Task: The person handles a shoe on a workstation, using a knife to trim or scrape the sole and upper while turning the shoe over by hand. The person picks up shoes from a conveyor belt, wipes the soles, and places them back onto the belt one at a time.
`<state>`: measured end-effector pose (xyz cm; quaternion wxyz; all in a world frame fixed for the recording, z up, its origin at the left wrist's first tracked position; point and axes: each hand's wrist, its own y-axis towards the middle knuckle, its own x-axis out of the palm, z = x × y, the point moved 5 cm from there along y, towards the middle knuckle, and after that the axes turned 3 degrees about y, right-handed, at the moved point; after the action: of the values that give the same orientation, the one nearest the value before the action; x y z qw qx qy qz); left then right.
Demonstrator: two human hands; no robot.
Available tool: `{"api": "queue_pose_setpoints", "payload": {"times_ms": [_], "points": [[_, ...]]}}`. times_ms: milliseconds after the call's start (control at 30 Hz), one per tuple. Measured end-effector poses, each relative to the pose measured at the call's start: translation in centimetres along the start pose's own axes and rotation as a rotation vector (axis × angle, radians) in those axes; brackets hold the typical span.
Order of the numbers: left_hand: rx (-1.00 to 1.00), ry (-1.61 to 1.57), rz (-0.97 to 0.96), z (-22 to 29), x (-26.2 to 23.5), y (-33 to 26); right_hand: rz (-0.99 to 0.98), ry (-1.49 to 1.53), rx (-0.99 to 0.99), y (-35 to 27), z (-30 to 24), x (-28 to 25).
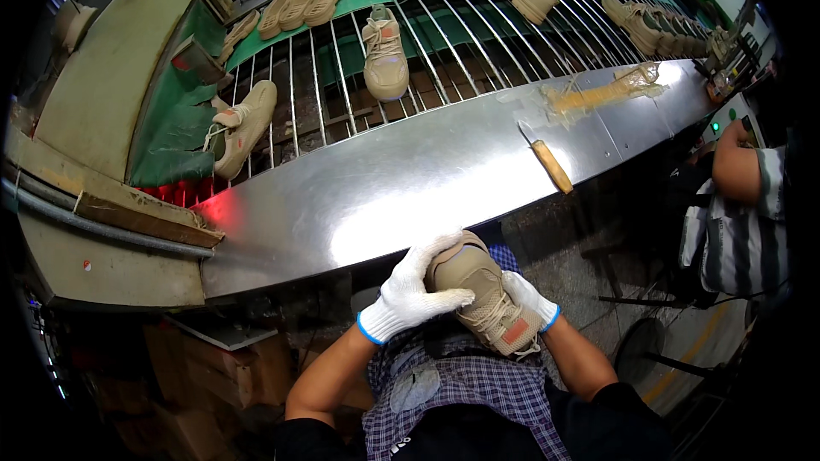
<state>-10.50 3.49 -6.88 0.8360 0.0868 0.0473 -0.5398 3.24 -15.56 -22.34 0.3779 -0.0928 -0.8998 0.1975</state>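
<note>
I hold a beige lace-up sneaker (480,283) in front of my apron, just off the near edge of the metal table. Its rounded toe points away from me, and the laces and an orange-red patch face up. My left hand (414,292), in a white knit glove with a blue cuff, wraps the toe end from the left, thumb across the upper. On the other side my right hand (529,297), gloved alike, grips the shoe; most of its fingers are hidden beneath it.
A wooden-handled knife (551,165) lies on the metal tabletop (410,179). Beyond runs a conveyor of metal rods carrying a sneaker (386,60), another sneaker (248,124) at left, and soles (299,7). Brown adhesive residue (606,96) marks the table. A person in stripes (743,239) sits at right.
</note>
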Motion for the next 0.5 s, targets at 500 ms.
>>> {"api": "queue_pose_setpoints", "payload": {"times_ms": [500], "points": [[-0.006, -0.087, 0.094, 3.6, -3.1, 3.1, -0.130, 0.128, -0.190, 1.9, -5.1, 5.2]]}}
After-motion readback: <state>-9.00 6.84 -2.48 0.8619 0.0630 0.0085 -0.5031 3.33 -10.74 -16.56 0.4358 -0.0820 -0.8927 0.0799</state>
